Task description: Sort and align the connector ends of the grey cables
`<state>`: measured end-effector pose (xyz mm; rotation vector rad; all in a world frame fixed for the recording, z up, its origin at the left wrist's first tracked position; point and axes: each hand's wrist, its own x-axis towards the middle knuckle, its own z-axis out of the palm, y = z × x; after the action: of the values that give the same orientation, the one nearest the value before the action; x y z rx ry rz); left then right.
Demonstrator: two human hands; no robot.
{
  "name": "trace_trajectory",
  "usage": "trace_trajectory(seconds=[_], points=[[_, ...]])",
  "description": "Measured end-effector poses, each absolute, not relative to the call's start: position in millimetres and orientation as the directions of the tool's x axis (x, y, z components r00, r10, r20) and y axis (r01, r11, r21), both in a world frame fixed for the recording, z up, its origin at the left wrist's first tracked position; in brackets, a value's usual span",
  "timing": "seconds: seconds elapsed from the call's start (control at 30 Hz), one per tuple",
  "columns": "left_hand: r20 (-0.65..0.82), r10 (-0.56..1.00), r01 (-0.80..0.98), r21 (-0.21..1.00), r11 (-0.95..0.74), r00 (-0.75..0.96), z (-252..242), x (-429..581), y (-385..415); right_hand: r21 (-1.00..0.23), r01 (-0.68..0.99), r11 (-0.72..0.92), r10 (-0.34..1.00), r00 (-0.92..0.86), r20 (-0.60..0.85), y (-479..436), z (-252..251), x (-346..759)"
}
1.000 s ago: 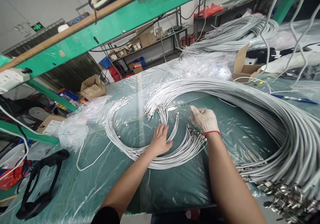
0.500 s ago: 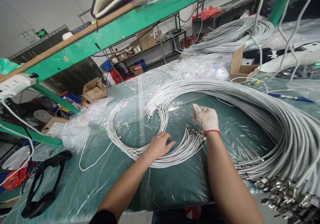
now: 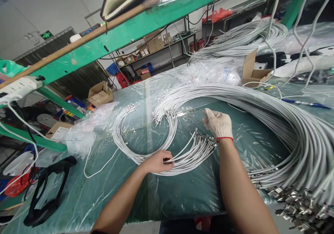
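A small bundle of white cables (image 3: 118,136) lies curved on the plastic-covered green table. My bare left hand (image 3: 158,161) is at the bundle's near side, its fingers closed on a white cable that stands a little apart from the others. My right hand (image 3: 217,123), in a knitted glove with a red cuff, is closed in a fist above the metal connectors (image 3: 205,140) at the bundle's right end. Whatever its fingers may hold is hidden. A larger bundle of white cables (image 3: 235,93) arcs behind and to the right of both hands.
Metal connector ends (image 3: 300,201) crowd the near right corner. A black frame-like object (image 3: 48,188) lies at the left. A green beam (image 3: 125,35) crosses above the table. An open cardboard box (image 3: 255,74) and a blue pen (image 3: 306,103) are at the right.
My left hand has moved down and left, and its fingers have closed on a cable, which is now lifted slightly from the bundle. My right hand remains closed near the connectors.
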<state>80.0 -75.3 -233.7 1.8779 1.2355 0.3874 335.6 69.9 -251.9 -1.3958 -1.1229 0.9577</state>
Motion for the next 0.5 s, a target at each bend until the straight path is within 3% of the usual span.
trace_trajectory(seconds=[0.17, 0.33, 0.4, 0.5], points=[[-0.264, 0.877, 0.315, 0.939, 0.139, 0.401, -223, 79, -69, -0.999, -0.007, -0.044, 0.943, 0.331, -0.044, 66, -243, 333], [-0.245, 0.87, 0.017, 0.965, 0.263, 0.428, -207, 95, -52, -0.999, -0.04, 0.021, 0.928, 0.372, 0.004, 66, -242, 329], [-0.237, 0.871, -0.026, 0.961, 0.275, 0.43, -206, 104, -43, -0.998, 0.024, 0.05, 0.947, 0.318, 0.055, 64, -243, 325], [-0.228, 0.889, -0.053, 0.961, 0.27, 0.396, -211, 116, -32, -0.989, 0.111, 0.102, 0.993, 0.053, 0.108, 57, -243, 311]])
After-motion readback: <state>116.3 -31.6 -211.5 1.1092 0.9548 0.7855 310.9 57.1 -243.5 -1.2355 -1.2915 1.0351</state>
